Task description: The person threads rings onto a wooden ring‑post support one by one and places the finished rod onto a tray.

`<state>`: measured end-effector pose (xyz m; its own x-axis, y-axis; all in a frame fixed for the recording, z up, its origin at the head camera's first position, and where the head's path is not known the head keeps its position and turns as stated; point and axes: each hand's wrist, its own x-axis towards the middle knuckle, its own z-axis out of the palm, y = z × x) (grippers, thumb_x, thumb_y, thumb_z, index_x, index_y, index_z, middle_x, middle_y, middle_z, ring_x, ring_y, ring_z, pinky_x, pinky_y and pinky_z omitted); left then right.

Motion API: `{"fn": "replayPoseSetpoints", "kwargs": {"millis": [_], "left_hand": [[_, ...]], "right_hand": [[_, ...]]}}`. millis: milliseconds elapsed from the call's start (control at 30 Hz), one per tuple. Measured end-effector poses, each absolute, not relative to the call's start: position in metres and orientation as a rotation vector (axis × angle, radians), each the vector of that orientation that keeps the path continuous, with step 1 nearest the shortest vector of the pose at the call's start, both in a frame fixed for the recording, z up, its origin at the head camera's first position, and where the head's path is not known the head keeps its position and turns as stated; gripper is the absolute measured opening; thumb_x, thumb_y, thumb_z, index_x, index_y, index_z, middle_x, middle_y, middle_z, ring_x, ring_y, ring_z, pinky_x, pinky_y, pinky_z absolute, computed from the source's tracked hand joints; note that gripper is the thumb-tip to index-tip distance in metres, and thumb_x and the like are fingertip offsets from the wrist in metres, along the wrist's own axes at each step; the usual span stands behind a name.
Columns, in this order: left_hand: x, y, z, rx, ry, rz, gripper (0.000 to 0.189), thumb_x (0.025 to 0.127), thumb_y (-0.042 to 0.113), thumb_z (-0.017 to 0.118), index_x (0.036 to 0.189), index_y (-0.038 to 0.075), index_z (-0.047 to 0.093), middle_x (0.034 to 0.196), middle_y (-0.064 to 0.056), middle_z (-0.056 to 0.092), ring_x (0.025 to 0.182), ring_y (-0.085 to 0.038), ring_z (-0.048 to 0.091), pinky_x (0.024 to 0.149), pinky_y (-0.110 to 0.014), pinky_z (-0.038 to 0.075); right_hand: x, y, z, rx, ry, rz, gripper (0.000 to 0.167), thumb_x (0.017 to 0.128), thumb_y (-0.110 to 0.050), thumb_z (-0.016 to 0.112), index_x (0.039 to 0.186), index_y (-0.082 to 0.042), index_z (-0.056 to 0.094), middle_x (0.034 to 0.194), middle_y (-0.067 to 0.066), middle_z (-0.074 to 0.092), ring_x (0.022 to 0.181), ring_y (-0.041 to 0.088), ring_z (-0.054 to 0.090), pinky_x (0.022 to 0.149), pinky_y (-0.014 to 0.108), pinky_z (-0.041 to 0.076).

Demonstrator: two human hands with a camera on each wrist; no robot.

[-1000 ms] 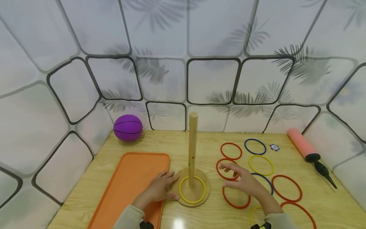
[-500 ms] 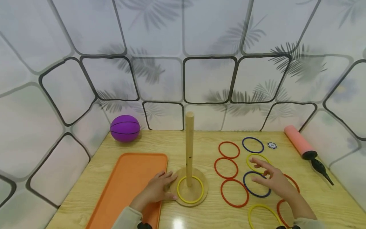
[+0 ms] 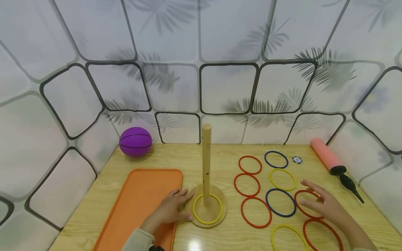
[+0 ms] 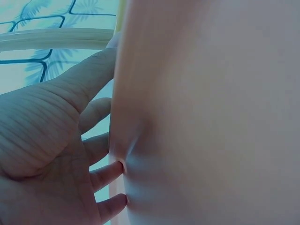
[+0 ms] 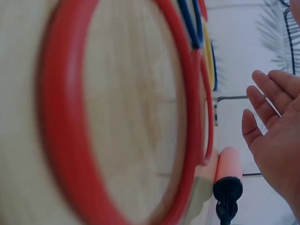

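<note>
A wooden post (image 3: 206, 164) stands upright on a round wooden base (image 3: 221, 196), and a yellow ring (image 3: 194, 213) lies on the base around the post. My left hand (image 3: 171, 208) rests at the left edge of the base, its fingers fairly straight, between it and the orange tray. Over on the right, my right hand (image 3: 326, 205) hovers above a red ring (image 3: 296, 205) with loosely bent fingers and holds nothing. In the right wrist view the right hand (image 5: 276, 126) is apart from the rings, and a red ring (image 5: 63, 108) lies close to the camera.
An orange tray (image 3: 138, 205) lies at the left, with a purple ball (image 3: 135, 142) behind it. Several red, blue and yellow rings lie on the table right of the post. A patterned chip (image 3: 297, 160) and a pink hand pump (image 3: 328, 157) lie at the back right.
My right hand has moved right, from above the red rings near the post to above the red ring farther right. The left hand has stayed at the base. The view has shifted slightly.
</note>
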<state>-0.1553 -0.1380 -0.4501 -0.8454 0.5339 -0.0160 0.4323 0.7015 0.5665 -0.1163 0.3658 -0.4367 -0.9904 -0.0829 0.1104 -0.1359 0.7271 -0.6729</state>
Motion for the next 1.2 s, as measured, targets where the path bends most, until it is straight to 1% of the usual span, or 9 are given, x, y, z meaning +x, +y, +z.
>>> {"fn": "replayPoseSetpoints", "kwargs": {"millis": [100,167,233,300,400,567,700,900,1200], "left_hand": [[-0.155,-0.138,-0.451,0.792,2.734,0.834,0.078,0.073,0.042,0.078,0.138,0.008,0.050,0.141,-0.023,0.044,0.129,-0.053,0.030,0.098,-0.069,0.027],[-0.155,-0.139,-0.451,0.796,2.738,0.828,0.079,0.073,0.043,0.078,0.138,0.008,0.050,0.141,-0.023,0.043,0.129,-0.053,0.030,0.098,-0.069,0.027],[-0.156,-0.139,-0.452,0.803,2.743,0.820,0.079,0.073,0.044,0.078,0.138,0.008,0.050,0.141,-0.022,0.043,0.129,-0.053,0.030,0.098,-0.068,0.027],[-0.155,-0.138,-0.451,0.808,2.745,0.818,0.079,0.073,0.044,0.077,0.138,0.008,0.050,0.141,-0.022,0.044,0.129,-0.053,0.030,0.099,-0.068,0.027],[-0.155,-0.138,-0.451,0.811,2.751,0.816,0.079,0.073,0.044,0.078,0.138,0.008,0.051,0.141,-0.022,0.044,0.129,-0.053,0.031,0.098,-0.069,0.027],[-0.153,-0.138,-0.451,0.802,2.747,0.825,0.079,0.073,0.043,0.078,0.138,0.008,0.050,0.141,-0.023,0.043,0.129,-0.053,0.030,0.098,-0.069,0.026],[-0.153,-0.137,-0.451,0.796,2.751,0.824,0.079,0.073,0.043,0.078,0.138,0.007,0.050,0.141,-0.023,0.043,0.129,-0.054,0.030,0.098,-0.069,0.026],[-0.154,-0.138,-0.452,0.788,2.755,0.826,0.079,0.072,0.043,0.078,0.138,0.008,0.051,0.141,-0.022,0.044,0.129,-0.053,0.030,0.098,-0.069,0.026],[-0.155,-0.138,-0.455,0.786,2.746,0.846,0.079,0.073,0.043,0.078,0.138,0.008,0.051,0.142,-0.022,0.043,0.130,-0.053,0.029,0.099,-0.070,0.025]], "right_hand": [[-0.115,0.374,-0.442,0.161,-2.885,1.113,0.069,0.090,-0.025,0.065,0.145,0.000,0.034,0.133,-0.010,0.044,0.107,-0.010,0.037,0.081,0.043,0.047],[-0.115,0.379,-0.447,0.153,-2.903,1.125,0.071,0.090,-0.025,0.065,0.146,0.002,0.030,0.138,0.009,0.044,0.115,0.006,0.041,0.082,0.054,0.045],[-0.115,0.384,-0.451,0.130,-2.926,1.146,0.074,0.090,-0.025,0.065,0.146,0.005,0.026,0.141,0.025,0.038,0.121,0.029,0.041,0.083,0.061,0.043],[-0.115,0.390,-0.455,0.134,-2.930,1.150,0.076,0.090,-0.023,0.065,0.146,0.008,0.023,0.142,0.034,0.031,0.120,0.051,0.035,0.083,0.068,0.039],[-0.114,0.398,-0.461,0.117,-2.947,1.118,0.081,0.089,-0.023,0.066,0.146,0.010,0.019,0.142,0.041,0.023,0.122,0.063,0.023,0.086,0.074,0.030],[-0.114,0.405,-0.470,0.092,-2.987,0.985,0.089,0.085,-0.031,0.068,0.144,0.013,0.017,0.138,0.045,0.022,0.121,0.065,0.013,0.088,0.075,0.017],[-0.114,0.404,-0.474,0.094,-2.991,0.941,0.091,0.082,-0.032,0.071,0.143,0.015,0.020,0.138,0.043,0.025,0.119,0.063,0.015,0.089,0.073,0.019],[-0.115,0.399,-0.475,0.071,-3.041,0.878,0.099,0.079,-0.037,0.074,0.146,0.010,0.019,0.141,0.038,0.026,0.119,0.059,0.017,0.084,0.072,0.025],[-0.113,0.396,-0.478,0.036,-3.060,0.824,0.105,0.075,-0.042,0.077,0.147,0.008,0.018,0.140,0.036,0.027,0.120,0.058,0.015,0.082,0.071,0.020]]}}
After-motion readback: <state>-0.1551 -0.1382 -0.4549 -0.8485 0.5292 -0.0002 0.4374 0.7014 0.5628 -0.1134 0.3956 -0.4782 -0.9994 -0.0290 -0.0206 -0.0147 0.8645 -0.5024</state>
